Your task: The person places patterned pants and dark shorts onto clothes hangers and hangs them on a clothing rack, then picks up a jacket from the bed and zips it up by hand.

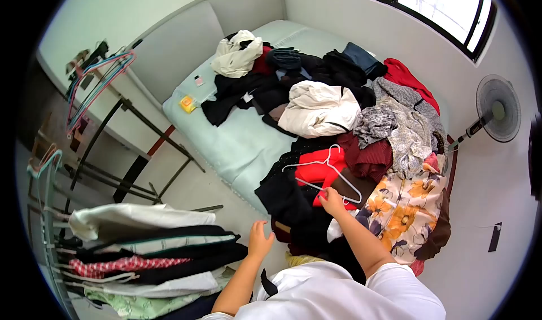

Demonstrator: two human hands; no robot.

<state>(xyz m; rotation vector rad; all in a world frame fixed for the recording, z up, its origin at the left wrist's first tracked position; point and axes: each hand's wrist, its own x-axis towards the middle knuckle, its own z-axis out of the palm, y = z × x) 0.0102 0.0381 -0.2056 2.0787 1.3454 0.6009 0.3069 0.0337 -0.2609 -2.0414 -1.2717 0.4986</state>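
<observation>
A white clothes hanger (pixel 327 162) lies over a bright red garment (pixel 316 172) at the near edge of the bed. My right hand (pixel 333 201) is closed at the hanger's lower bar, with fingertips pinched there; the red cloth is right beside them. My left hand (pixel 260 241) is lower and to the left, held above the floor beside the bed. Its fingers are slightly curled and apart, with nothing in them. Black clothing (pixel 285 198) lies between the two hands.
Clothes are heaped across the bed (pixel 226 156), including a floral garment (pixel 403 213) and a white one (pixel 319 110). A rack of hung clothes (pixel 152 246) stands at lower left. Spare hangers (pixel 101 83) hang at upper left. A fan (pixel 497 108) is at right.
</observation>
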